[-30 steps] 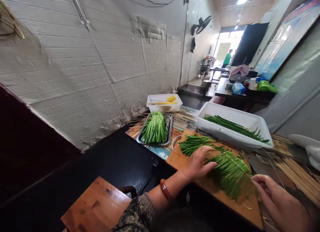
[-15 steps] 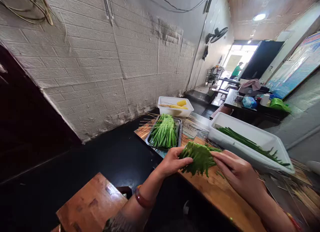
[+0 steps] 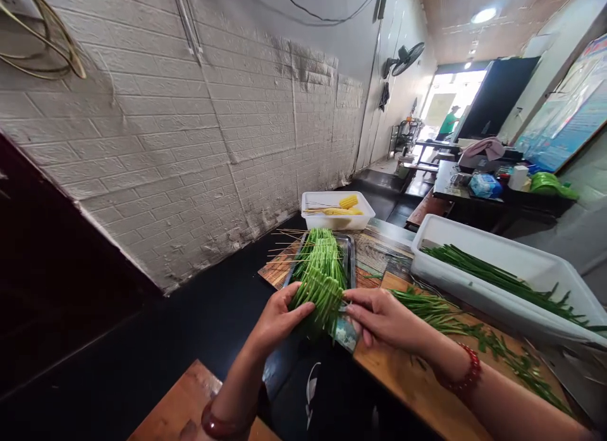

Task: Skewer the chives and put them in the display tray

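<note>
My left hand [image 3: 277,321] is closed around one side of a flat bundle of green chives [image 3: 318,297], thumb in front. The fingers of my right hand [image 3: 386,314] pinch the bundle's right edge; whether they also grip a skewer end is hidden. Just beyond, more chives [image 3: 324,250] are piled in a metal tray [image 3: 351,257], with thin wooden skewers [image 3: 283,245] poking out to the left. The held bundle overlaps the tray's near end in view. Loose chives [image 3: 429,308] lie on a wooden board [image 3: 393,371] under my right forearm.
A white tub [image 3: 339,222] with corn and skewers stands behind the tray. To the right, a larger white tub [image 3: 478,289] holds long chives. A wooden stool [image 3: 199,403] is at lower left, a brick-patterned wall [image 3: 190,150] beyond. Far back stands a person in green [image 3: 448,123].
Both hands have carried the chive bundle left, to the tray's near end. The view has shifted, showing more cut chives on the board.
</note>
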Motion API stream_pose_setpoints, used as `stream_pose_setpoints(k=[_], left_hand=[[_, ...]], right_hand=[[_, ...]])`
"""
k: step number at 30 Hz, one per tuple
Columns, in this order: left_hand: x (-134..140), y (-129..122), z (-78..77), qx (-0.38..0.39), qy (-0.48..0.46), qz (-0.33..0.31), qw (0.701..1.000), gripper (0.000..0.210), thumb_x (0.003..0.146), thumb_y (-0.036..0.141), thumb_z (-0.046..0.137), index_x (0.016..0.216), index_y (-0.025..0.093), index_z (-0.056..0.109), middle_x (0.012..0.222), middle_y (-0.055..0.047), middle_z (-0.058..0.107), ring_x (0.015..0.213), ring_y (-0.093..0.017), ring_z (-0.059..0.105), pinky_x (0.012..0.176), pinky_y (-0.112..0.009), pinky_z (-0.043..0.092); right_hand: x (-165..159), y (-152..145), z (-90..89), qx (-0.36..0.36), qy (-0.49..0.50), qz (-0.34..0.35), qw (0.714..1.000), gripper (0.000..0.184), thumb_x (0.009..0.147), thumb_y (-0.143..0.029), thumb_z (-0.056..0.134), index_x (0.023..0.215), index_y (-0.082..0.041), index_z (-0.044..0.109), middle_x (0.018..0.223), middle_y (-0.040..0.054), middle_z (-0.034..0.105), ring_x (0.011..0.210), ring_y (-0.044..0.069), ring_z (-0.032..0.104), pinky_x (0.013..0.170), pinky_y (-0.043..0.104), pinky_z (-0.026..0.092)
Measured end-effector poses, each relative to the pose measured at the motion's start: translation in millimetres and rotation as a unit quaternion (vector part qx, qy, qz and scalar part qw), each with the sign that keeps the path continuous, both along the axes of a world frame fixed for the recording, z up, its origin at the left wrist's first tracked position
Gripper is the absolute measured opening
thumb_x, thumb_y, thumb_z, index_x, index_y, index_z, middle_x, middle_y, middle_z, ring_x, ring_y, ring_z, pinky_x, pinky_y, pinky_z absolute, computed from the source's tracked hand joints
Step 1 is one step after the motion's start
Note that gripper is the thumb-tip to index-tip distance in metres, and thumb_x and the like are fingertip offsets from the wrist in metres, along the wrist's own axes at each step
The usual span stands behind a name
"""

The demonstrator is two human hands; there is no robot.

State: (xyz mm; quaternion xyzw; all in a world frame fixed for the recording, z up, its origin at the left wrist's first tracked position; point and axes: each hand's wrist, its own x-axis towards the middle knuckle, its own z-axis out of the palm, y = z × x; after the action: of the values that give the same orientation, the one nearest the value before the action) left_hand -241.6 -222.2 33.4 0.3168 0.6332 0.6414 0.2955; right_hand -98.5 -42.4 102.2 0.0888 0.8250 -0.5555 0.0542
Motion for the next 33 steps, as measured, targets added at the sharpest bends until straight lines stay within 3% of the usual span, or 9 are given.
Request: stream_pose_setpoints(k=[3, 6, 9, 12, 14, 19, 25, 29, 33], left_hand=[[0, -7, 14.2, -0.015, 0.121, 0.088, 0.989, 0.046, 0.079, 0.041, 0.073, 0.117, 0.017, 0.068, 0.118, -0.013, 0.071, 0.11, -0.03, 0.064, 0.099, -0.042, 0.049], [11, -4, 32.4, -0.005, 0.26, 0.202, 0.944, 0.05, 0.085, 0.036, 0.066, 0.133, 0.022, 0.06, 0.141, -0.011, 0.059, 0.134, -0.03, 0.05, 0.116, -0.046, 0.034], [28, 4, 44.0, 0.024, 0.292, 0.196, 0.936, 0.067, 0.083, 0.037, 0.07, 0.145, 0.023, 0.048, 0.154, -0.011, 0.045, 0.145, -0.03, 0.036, 0.122, -0.047, 0.025], [41, 13, 46.3, 0.048, 0.2, 0.169, 0.964, 0.076, 0.078, 0.043, 0.074, 0.145, 0.02, 0.047, 0.151, -0.014, 0.048, 0.144, -0.034, 0.036, 0.12, -0.048, 0.027], [42, 17, 45.4, 0.078, 0.078, 0.132, 0.985, 0.065, 0.084, 0.044, 0.069, 0.141, 0.019, 0.052, 0.14, -0.013, 0.059, 0.133, -0.032, 0.051, 0.114, -0.045, 0.037], [19, 13, 41.2, 0.167, -0.154, 0.037, 0.973, 0.041, 0.089, 0.034, 0.066, 0.127, 0.018, 0.064, 0.111, -0.01, 0.074, 0.099, -0.023, 0.07, 0.092, -0.036, 0.053], [-4, 10, 38.6, 0.16, -0.206, -0.074, 0.963, 0.032, 0.081, 0.025, 0.075, 0.111, 0.013, 0.072, 0.108, -0.013, 0.075, 0.107, -0.028, 0.069, 0.099, -0.04, 0.05], [-7, 15, 40.3, 0.125, -0.23, -0.143, 0.955, 0.035, 0.079, 0.027, 0.076, 0.11, 0.011, 0.072, 0.108, -0.015, 0.075, 0.109, -0.031, 0.069, 0.098, -0.042, 0.051], [-19, 23, 37.4, 0.083, -0.249, -0.138, 0.955, 0.039, 0.077, 0.03, 0.078, 0.11, 0.011, 0.072, 0.107, -0.015, 0.075, 0.109, -0.034, 0.068, 0.098, -0.046, 0.051]], right_hand=[[6, -14, 7.2, -0.081, 0.019, -0.068, 0.994, 0.04, 0.09, -0.045, 0.052, 0.109, -0.012, 0.065, 0.06, -0.0013, 0.064, 0.042, 0.01, 0.057, 0.041, 0.019, 0.04], [-1, -27, 4.3, -0.094, 0.089, -0.156, 0.979, 0.042, 0.09, -0.044, 0.052, 0.113, -0.01, 0.063, 0.064, 0.0002, 0.066, 0.044, 0.01, 0.059, 0.042, 0.02, 0.043], [-11, -45, -8.8, -0.032, 0.179, -0.198, 0.963, 0.039, 0.094, -0.038, 0.048, 0.119, -0.013, 0.064, 0.07, 0.0032, 0.07, 0.05, 0.014, 0.065, 0.05, 0.025, 0.053], [-15, -66, -24.4, 0.088, 0.285, -0.158, 0.941, 0.039, 0.094, -0.024, 0.046, 0.128, -0.017, 0.063, 0.097, 0.0105, 0.075, 0.089, 0.022, 0.074, 0.08, 0.035, 0.061], [-12, -76, -29.8, 0.152, 0.32, -0.104, 0.929, 0.046, 0.092, -0.017, 0.045, 0.136, -0.014, 0.056, 0.119, 0.0152, 0.071, 0.115, 0.025, 0.066, 0.097, 0.04, 0.056], [8, -55, -13.1, 0.189, 0.319, -0.003, 0.929, 0.036, 0.095, -0.016, 0.049, 0.128, -0.02, 0.063, 0.1, 0.0082, 0.074, 0.09, 0.019, 0.071, 0.079, 0.031, 0.06], [6, 16, 9.6, 0.231, 0.336, -0.127, 0.904, 0.033, 0.094, -0.027, 0.056, 0.126, -0.018, 0.062, 0.117, 0.0117, 0.069, 0.111, 0.023, 0.064, 0.098, 0.041, 0.05], [-12, 31, -6.9, 0.134, 0.204, -0.047, 0.969, 0.044, 0.086, -0.04, 0.064, 0.123, -0.016, 0.063, 0.119, 0.0125, 0.069, 0.112, 0.027, 0.063, 0.101, 0.046, 0.047], [-27, 23, -29.2, -0.072, 0.069, 0.011, 0.995, 0.041, 0.085, -0.056, 0.061, 0.09, -0.015, 0.066, 0.084, 0.004, 0.07, 0.077, 0.019, 0.065, 0.072, 0.032, 0.053]])
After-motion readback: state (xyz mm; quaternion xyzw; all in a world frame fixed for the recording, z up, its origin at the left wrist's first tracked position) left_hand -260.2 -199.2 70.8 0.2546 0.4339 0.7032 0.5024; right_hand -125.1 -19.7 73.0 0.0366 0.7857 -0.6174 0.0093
